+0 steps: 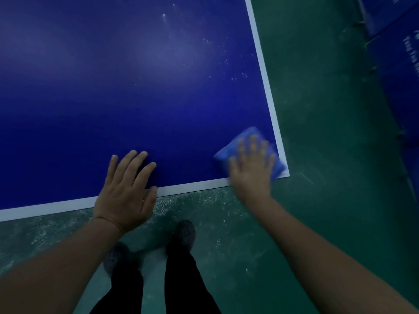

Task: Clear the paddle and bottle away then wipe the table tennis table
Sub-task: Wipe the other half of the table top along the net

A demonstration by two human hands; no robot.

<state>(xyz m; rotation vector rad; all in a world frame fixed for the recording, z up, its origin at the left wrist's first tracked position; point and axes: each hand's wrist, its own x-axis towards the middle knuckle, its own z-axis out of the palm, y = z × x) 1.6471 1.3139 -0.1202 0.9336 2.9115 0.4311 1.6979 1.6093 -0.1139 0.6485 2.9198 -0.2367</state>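
Two hands on table (136, 87): my right hand (251, 168), fingers flat, presses cloth (226, 152) at near right corner; specks (213, 44) lie far of it. Left hand (125, 189) flat, empty.

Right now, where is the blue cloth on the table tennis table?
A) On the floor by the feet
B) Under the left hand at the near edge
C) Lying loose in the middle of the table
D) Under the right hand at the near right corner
D: the right hand lies flat with straight fingers on the blue cloth, at the near right corner of the table; the left hand rests bare on the near edge.
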